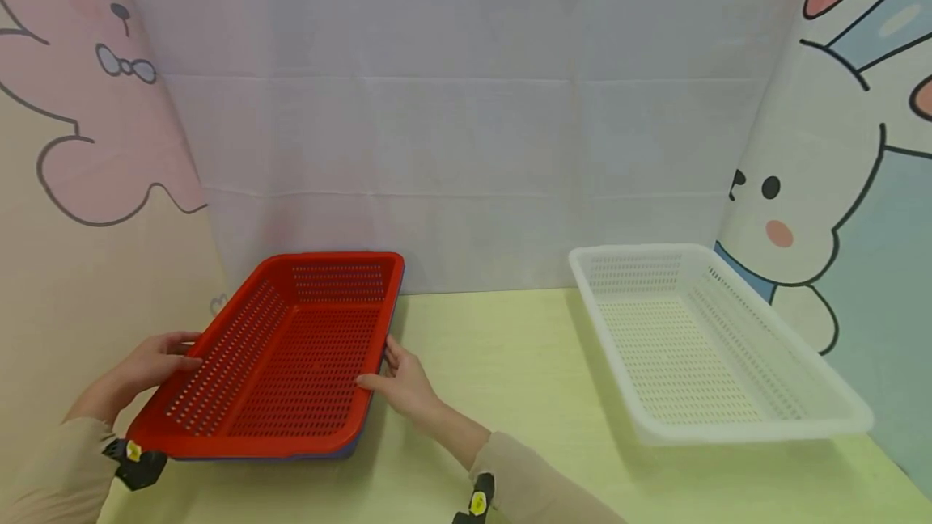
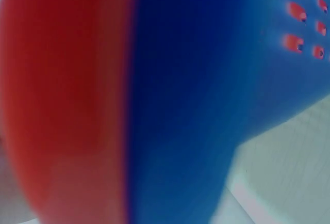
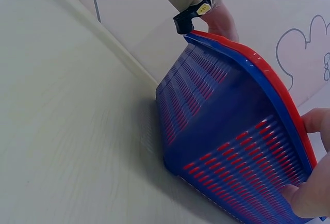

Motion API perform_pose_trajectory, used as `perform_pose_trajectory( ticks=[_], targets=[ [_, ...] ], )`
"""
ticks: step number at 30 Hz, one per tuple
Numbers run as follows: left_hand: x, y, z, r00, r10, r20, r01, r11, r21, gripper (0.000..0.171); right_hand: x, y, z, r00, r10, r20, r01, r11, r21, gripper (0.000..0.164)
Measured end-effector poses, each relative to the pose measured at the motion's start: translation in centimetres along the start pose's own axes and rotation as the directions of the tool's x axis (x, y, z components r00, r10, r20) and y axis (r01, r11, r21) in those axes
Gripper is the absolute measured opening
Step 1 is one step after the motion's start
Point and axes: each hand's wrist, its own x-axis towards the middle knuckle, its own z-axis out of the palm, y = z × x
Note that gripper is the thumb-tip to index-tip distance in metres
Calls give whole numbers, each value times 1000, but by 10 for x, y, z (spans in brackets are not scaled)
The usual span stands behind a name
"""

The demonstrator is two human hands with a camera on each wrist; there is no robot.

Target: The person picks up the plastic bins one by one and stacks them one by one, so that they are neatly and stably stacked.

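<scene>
A red plastic basket (image 1: 306,346) with slotted walls sits nested inside a blue basket (image 3: 221,105) of the same shape. On the left side my left hand (image 1: 149,362) holds the rims, its thumb lying over the red edge. My right hand (image 1: 408,386) grips the opposite side. In the right wrist view, its thumb is on the red rim and a fingertip presses the blue wall below. The left wrist view is filled by the blurred red rim (image 2: 62,95) and the blue side (image 2: 191,105), with the left fingers hidden.
A white slotted basket (image 1: 735,429) stands apart at the right of the pale yellow-green table (image 1: 495,362). A light cloth wall (image 1: 466,144) rises behind the table. Side panels with cartoon animals, including a rabbit (image 1: 801,209), flank it.
</scene>
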Motion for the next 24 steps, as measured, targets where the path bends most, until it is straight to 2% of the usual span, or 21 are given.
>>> perform_pose_trajectory(
  ticks=[7, 24],
  targets=[
    [-1, 1, 3, 1000, 3, 24, -3, 1000, -9, 61, -2, 0, -8, 1000, -28, 13, 28, 998, -49, 78],
    [0, 13, 13, 999, 29, 32, -29, 1000, -10, 64, -7, -1, -27, 999, -41, 25, 42, 998, -54, 74]
  ],
)
